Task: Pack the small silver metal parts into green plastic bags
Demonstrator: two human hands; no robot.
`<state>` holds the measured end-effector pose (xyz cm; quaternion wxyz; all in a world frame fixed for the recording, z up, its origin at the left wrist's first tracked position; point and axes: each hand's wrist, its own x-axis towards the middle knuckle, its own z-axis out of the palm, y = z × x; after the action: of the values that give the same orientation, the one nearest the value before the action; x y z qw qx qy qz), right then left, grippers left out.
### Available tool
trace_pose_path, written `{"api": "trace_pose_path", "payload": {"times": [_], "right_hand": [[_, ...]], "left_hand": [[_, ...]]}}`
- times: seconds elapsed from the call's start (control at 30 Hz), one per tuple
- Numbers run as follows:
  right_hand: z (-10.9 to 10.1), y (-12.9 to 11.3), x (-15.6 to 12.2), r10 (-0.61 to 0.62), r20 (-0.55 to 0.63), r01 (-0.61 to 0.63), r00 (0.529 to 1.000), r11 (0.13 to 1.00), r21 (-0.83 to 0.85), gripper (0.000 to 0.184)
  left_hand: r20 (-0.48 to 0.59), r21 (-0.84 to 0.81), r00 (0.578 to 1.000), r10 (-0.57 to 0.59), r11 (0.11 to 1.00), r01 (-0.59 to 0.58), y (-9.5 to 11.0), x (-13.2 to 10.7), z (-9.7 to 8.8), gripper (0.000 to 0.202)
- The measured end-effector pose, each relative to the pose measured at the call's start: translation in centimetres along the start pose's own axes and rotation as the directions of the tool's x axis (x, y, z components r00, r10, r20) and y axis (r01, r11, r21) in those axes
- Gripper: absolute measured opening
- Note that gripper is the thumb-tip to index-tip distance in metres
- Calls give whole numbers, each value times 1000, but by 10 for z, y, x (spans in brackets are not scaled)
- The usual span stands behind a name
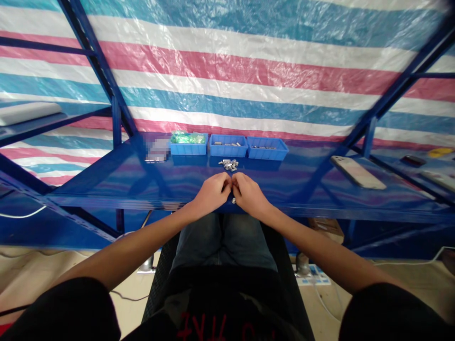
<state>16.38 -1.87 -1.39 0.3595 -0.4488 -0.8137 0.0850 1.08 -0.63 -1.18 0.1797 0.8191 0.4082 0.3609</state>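
Note:
My left hand (215, 188) and my right hand (248, 190) meet over the front part of the blue shelf (170, 177). Fingers and thumbs of both are pinched together, and whatever they hold is too small or hidden to name. Just below the fingertips lies a small round silver metal piece (233, 201), near the shelf's front edge. Beyond my hands is a little pile of silver metal parts (229, 164).
Three blue bins stand in a row behind the pile: one with green plastic packets (188, 138), a middle bin (228, 150) and a right bin (267, 153) with small metal parts. A phone (358, 172) lies at right. Blue uprights (116, 121) frame the shelf.

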Motion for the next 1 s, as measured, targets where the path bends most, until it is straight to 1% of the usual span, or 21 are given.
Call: {"api": "trace_pose_path", "payload": {"times": [0.03, 0.1, 0.17, 0.23, 0.27, 0.3, 0.33, 0.37, 0.4, 0.43, 0.5, 0.57, 0.63, 0.7, 0.77, 0.87, 0.93, 1.0], "right_hand": [[1, -1, 0, -25, -1, 25, 1000, 995, -99, 13], [3, -1, 0, -52, 13, 54, 999, 976, -212, 15], [2, 0, -1, -60, 13, 62, 998, 963, -264, 17], [2, 3, -1, -67, 6, 66, 998, 958, -279, 19], [1, 5, -1, -66, 6, 66, 998, 959, -274, 18], [1, 6, -1, -65, 11, 66, 998, 963, -263, 18], [1, 7, -1, -61, 17, 63, 998, 967, -247, 17], [0, 9, -1, -50, 22, 53, 999, 973, -227, 16], [-1, 9, 0, -31, 25, 36, 999, 979, -202, 16], [-2, 9, 1, -9, 25, 14, 1000, 985, -170, 16], [-5, 9, 2, 39, 23, -37, 999, 997, -72, 17], [-9, 6, 2, 77, 8, -77, 997, 995, 57, 19], [-13, 3, 1, 86, -13, -82, 996, 979, 185, 19], [-16, 0, -1, 46, -8, -42, 999, 961, 273, 18], [-18, -2, -2, -38, 40, 24, 998, 952, 306, 20], [-18, -3, -4, -138, 123, 99, 983, 955, 281, 20], [-17, -3, -4, -152, 144, 110, 978, 958, 265, 17], [-16, -3, -4, -120, 142, 80, 983, 962, 262, 12]], "left_hand": [[-15, 59, 1000, 19, 998, -18, 0, 0, 1, 7], [-37, 130, 998, 54, 990, -49, 2, -2, 1, 7], [-70, 135, 993, 96, 987, -86, 6, -5, -2, 9], [-58, 105, 979, 197, 976, -191, 11, -10, -5, 12], [-9, 87, 964, 266, 961, -264, 14, -12, -7, 15], [65, 76, 942, 328, 940, -332, 16, -15, -8, 18], [143, 69, 920, 365, 924, -377, 17, -17, -8, 18], [206, 66, 904, 376, 916, -396, 17, -19, -8, 17], [242, 65, 900, 363, 919, -388, 17, -19, -8, 14], [255, 63, 906, 338, 929, -364, 16, -19, -7, 13], [242, 36, 926, 291, 951, -308, 11, -17, -5, 13], [196, -29, 948, 250, 968, -249, 7, -14, -4, 16], [134, -157, 976, 174, 976, -153, 3, -10, -4, 26], [93, -332, 994, 64, 943, -30, -1, -6, -4, 37], [87, -475, 996, -24, 878, 63, -3, -3, -6, 45], [78, -563, 995, -59, 821, 93, -6, -2, -8, 51], [75, -578, 995, -61, 811, 93, -6, -2, -8, 52], [83, -591, 994, -74, 799, 109, -5, -2, -8, 53]]}}
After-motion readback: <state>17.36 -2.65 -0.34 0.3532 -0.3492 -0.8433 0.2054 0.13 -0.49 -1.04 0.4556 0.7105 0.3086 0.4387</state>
